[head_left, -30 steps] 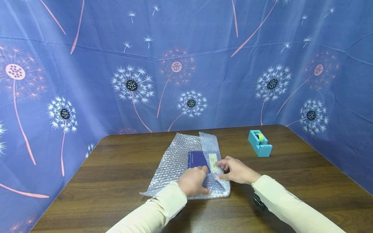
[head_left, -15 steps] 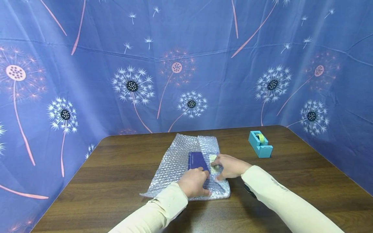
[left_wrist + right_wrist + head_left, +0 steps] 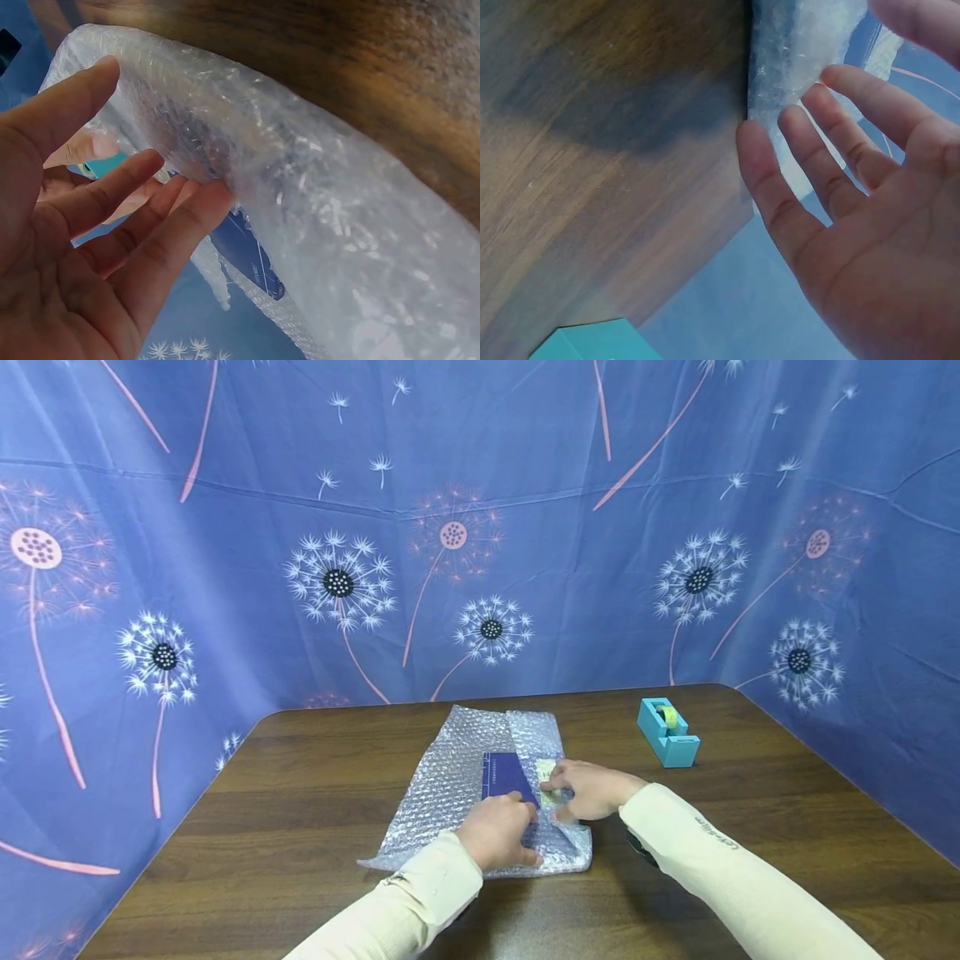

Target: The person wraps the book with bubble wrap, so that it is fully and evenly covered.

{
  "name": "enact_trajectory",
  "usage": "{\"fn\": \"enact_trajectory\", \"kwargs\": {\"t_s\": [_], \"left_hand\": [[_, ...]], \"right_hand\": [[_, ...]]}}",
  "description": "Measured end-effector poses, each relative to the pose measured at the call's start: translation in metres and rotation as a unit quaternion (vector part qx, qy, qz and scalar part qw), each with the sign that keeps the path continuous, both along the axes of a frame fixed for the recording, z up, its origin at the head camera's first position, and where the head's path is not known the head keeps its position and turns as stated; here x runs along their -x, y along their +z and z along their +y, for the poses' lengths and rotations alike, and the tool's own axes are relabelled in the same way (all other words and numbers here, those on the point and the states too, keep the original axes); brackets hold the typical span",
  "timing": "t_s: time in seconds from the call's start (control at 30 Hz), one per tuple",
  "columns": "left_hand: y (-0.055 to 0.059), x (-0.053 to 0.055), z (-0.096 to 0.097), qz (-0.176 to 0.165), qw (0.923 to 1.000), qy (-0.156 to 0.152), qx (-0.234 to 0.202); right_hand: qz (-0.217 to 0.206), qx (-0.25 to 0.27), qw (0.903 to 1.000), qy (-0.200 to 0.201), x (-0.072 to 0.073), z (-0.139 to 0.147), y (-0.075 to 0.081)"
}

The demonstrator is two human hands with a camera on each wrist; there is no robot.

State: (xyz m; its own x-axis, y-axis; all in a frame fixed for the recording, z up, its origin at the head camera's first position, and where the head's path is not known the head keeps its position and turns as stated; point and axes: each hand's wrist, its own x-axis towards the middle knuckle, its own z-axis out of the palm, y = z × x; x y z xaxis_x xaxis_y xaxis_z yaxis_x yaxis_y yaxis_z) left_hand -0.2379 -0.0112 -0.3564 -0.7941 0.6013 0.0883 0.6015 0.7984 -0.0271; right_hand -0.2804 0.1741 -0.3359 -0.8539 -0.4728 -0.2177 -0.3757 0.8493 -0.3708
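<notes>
A sheet of clear bubble wrap (image 3: 450, 760) lies on the table with a dark blue book (image 3: 504, 774) on it. The wrap's right side and near edge are folded over part of the book, and a pale label (image 3: 547, 771) shows through the right fold. My left hand (image 3: 497, 833) rests on the near fold, fingers spread and fairly straight in the left wrist view. On the right fold, over the label, lie the fingertips of my right hand (image 3: 596, 789). Its fingers look extended in the right wrist view, touching the bubble wrap (image 3: 787, 52) without curling round it.
A turquoise tape dispenser (image 3: 667, 735) with a yellow-green roll stands at the back right of the brown wooden table (image 3: 315, 793). Behind the table hangs a blue curtain (image 3: 570, 577) with a dandelion print.
My right hand has moved left over the folded wrap and its label. The right flap's far end lies flatter. The left hand stays in place.
</notes>
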Motion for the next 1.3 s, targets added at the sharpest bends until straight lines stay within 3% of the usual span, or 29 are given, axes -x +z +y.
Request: {"fn": "enact_trajectory", "kwargs": {"t_s": [0.33,0.53,0.73,0.87,0.97,1.13,1.3], "left_hand": [[-0.001,0.0,0.0,0.012,0.9999,0.002,0.006],[-0.001,0.001,-0.002,0.002,0.9999,0.008,0.009],[0.005,0.002,-0.009,-0.063,0.998,0.001,0.001],[0.01,0.004,-0.018,-0.134,0.9898,-0.006,-0.047],[0.013,0.007,-0.025,-0.166,0.9821,-0.019,-0.088],[0.018,0.012,-0.04,-0.167,0.9779,-0.024,-0.124],[0.024,0.015,-0.06,-0.163,0.9774,0.01,-0.134]], "right_hand": [[0.052,-0.002,0.9985,-0.019,0.004,-0.005,-0.008],[0.052,-0.017,0.9973,-0.049,0.006,-0.011,-0.006],[0.051,-0.027,0.9965,-0.061,0.007,-0.015,-0.003],[0.051,-0.027,0.9963,-0.063,0.008,-0.016,-0.004],[0.051,-0.025,0.9965,-0.061,0.008,-0.017,-0.003],[0.052,-0.025,0.9964,-0.062,0.007,-0.018,0.0],[0.049,-0.027,0.9968,-0.057,0.006,-0.019,0.002]]}}
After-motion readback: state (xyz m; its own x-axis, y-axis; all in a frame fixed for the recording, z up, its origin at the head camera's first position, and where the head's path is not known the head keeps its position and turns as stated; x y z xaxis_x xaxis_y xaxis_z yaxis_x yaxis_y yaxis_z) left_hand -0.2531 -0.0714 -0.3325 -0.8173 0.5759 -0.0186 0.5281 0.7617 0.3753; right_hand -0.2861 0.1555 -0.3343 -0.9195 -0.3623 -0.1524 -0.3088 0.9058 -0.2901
